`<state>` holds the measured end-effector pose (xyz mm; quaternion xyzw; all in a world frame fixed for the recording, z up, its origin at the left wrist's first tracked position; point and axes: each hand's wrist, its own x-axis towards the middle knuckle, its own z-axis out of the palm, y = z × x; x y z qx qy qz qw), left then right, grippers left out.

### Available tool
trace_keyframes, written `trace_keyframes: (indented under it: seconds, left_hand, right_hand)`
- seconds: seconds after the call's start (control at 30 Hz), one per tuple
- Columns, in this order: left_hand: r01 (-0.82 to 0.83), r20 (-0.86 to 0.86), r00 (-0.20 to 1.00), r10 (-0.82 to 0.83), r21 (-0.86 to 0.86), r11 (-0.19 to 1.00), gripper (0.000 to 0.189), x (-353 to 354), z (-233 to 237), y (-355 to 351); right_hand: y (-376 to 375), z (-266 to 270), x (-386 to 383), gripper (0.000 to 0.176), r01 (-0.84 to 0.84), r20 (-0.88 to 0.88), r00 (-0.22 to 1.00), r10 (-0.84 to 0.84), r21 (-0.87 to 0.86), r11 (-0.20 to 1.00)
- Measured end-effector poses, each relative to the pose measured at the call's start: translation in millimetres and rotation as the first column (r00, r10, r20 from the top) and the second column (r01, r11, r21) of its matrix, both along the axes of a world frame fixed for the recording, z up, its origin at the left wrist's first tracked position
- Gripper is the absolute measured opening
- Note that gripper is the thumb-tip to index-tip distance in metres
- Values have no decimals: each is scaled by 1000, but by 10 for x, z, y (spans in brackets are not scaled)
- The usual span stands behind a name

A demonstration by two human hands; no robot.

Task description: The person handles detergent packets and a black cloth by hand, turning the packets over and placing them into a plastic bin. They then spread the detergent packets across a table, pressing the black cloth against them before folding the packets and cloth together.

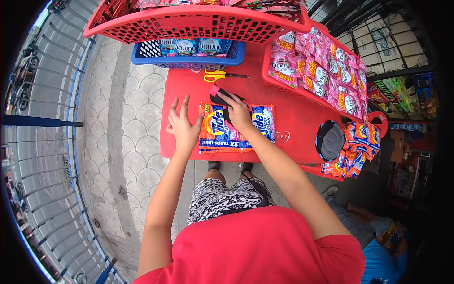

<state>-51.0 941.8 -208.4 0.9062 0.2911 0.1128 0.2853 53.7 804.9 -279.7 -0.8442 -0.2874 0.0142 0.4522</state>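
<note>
Orange and blue Tide detergent sachets (217, 127) lie flat on the red table (182, 87) in front of me. My left hand (183, 122) is open at their left side, fingers spread, with the thumb at the packet edge. Closed around a black object with a pink end (218, 94), my right hand (236, 111) rests over the middle of the sachets. The palm hides much of that object, and I cannot tell its kind. Beyond it lie yellow-handled scissors (215, 75).
A red basket of sachets (198, 21) stands at the back, above a blue basket of Downy packets (189, 60). Pink Downy sachets (326, 71) fill a red tray at right. Nearby are a grey-lined cap (330, 140) and piled Tide packets (357, 149). A person in blue (383, 260) is at lower right.
</note>
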Motion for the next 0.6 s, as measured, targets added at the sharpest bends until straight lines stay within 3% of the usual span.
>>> trace_keyframes:
  seconds: [0.03, 0.07, 0.1, 0.13, 0.17, 0.2, 0.23, 0.3, 0.37, 0.43, 0.47, 0.5, 0.53, 0.57, 0.6]
  left_hand:
    - [7, 3, 1000, -7, 5, 1000, 60, -31, 10, 7]
    - [47, 124, 992, -31, -126, 991, 59, -61, 13, 26]
    - [104, 243, 969, -41, -251, 962, 59, -93, 19, 24]
    - [111, 249, 967, -47, -250, 962, 59, -123, 97, -8]
    - [150, 295, 955, 29, -566, 811, 56, -153, 234, -53]
    - [195, 308, 945, 115, -808, 556, 55, -172, 315, -97]
    - [203, 312, 944, 108, -807, 554, 55, -185, 329, -135]
    - [289, 315, 935, 163, -943, 167, 53, -190, 355, -208]
    - [353, 333, 926, 177, -931, -96, 52, -133, 375, -362]
    - [252, 148, 954, 259, -863, -438, 56, -113, 291, -528]
    - [254, 153, 955, 254, -862, -438, 56, -122, 270, -610]
    - [241, 111, 959, 262, -808, -538, 57, -137, 258, -691]
    - [227, 68, 961, 267, -742, -631, 58, -147, 252, -739]
    - [228, 72, 962, 263, -741, -631, 58, -164, 213, -744]
    - [236, 85, 962, 260, -740, -630, 62, -186, 158, -723]
  right_hand:
    - [-28, 104, 36, 43, 51, -126, 991, -39, 95, 994]
    - [-41, 161, 69, 41, 129, -233, 971, -52, 329, 935]
    - [-99, 242, 71, 35, 322, -569, 821, 37, 517, 793]
    - [-230, 564, 43, 36, 500, -790, 558, 254, 564, 657]
    - [-389, 846, -15, 38, 679, -834, 236, 499, 509, 529]
    - [-517, 839, -80, 45, 554, -715, 303, 630, 670, 494]
    - [-549, 991, -163, 45, 555, -714, 311, 628, 672, 490]
    - [-584, 1412, -318, 49, 585, -521, 224, 823, 748, 314]
    - [-644, 1411, -404, 50, 598, -550, 268, 791, 739, 311]
    - [-684, 1417, -445, 46, 595, -617, 57, 785, 653, 470]
    - [-649, 1430, -495, 43, 393, -796, 329, 508, 604, 693]
    - [-607, 1458, -530, 41, 244, -764, 617, 190, 415, 876]
    - [-654, 1195, -463, 34, 76, -614, 778, 134, 303, 950]
    - [-712, 1228, -426, 34, 78, -610, 781, 131, 304, 950]
    - [-798, 1274, -392, 32, 105, -473, 880, 29, 254, 961]
